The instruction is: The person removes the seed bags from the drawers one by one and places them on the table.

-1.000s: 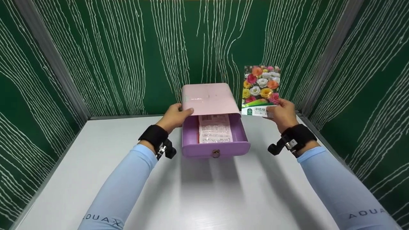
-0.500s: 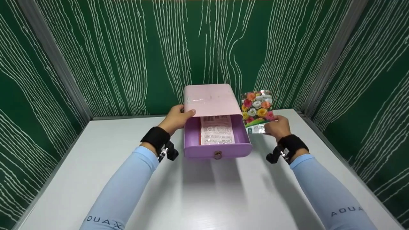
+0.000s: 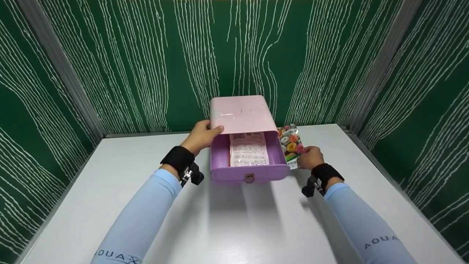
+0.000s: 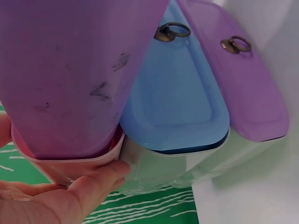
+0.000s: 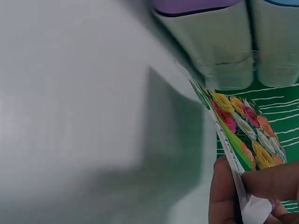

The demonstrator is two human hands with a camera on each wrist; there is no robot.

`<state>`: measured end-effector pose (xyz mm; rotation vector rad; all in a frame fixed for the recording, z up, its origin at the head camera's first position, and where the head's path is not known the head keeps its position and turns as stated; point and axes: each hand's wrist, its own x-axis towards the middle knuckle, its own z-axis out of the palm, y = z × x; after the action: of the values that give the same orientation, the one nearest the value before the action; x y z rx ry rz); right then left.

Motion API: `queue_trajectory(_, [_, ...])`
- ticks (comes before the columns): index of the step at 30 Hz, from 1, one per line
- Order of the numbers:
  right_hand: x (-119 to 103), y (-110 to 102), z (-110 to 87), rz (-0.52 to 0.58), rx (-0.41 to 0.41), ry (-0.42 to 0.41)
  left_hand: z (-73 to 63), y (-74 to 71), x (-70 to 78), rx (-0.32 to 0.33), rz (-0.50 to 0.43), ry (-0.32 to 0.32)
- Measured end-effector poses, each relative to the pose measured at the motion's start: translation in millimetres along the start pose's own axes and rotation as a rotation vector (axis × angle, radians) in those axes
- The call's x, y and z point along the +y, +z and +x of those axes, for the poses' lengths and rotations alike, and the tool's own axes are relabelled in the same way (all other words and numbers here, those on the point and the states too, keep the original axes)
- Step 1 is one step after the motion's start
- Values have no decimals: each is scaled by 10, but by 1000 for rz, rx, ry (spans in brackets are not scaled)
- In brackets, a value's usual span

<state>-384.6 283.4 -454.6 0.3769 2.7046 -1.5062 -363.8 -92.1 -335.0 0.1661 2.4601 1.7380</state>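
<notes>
1. Holding the pink drawer box [image 3: 242, 113] steady with our left hand [image 3: 201, 135], thumb curled over its front left edge and fingers wrapped round the side.
2. Our top purple drawer [image 3: 249, 170] sits pulled out, with a white printed packet [image 3: 249, 148] lying flat inside it.
3. From the left wrist view we also see a blue drawer [image 4: 180, 98] below it, shut, and another purple drawer front with a ring pull.
4. Our right hand [image 3: 309, 157] pinches the flower seed packet [image 3: 291, 141] by its lower edge, thumb on the printed side; so that grip is pressed together on the packet.
5. The seed packet sits low, just beside the right wall of the open drawer, tilted, above the white surface [image 3: 234, 220].
</notes>
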Motion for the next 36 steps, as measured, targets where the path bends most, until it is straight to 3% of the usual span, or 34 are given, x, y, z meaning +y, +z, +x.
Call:
queue_trajectory(4, [93,54,24,-103,28,-29,-15,0,16,-3,2,3])
queue_trajectory(6, [272,85,171,-141,68,-94,-17,2,21,-7,-1,9])
queue_trajectory(8, [300,99,195,-179,74,-110,-17,5,23,-9,-1,15])
queue_trajectory(11, [308,120,181,-228,85,-107,-13,9,21,-10,4,20])
queue_trajectory(14, [194,126,45,-257,54,-63,-8,10,20,-10,-2,17])
queue_trajectory(21, [621,229,444,-373,55,-113,0,15,23,-10,-3,11])
queue_trajectory(26, [789,282,634,-370,6,-82,-4,15,18,-7,1,7])
queue_trajectory(31, [803,296,644,-364,-12,-42,2,12,13,-6,6,7])
queue_trajectory(36, [803,302,626,-403,-13,-57,0,-2,12,-4,34,14])
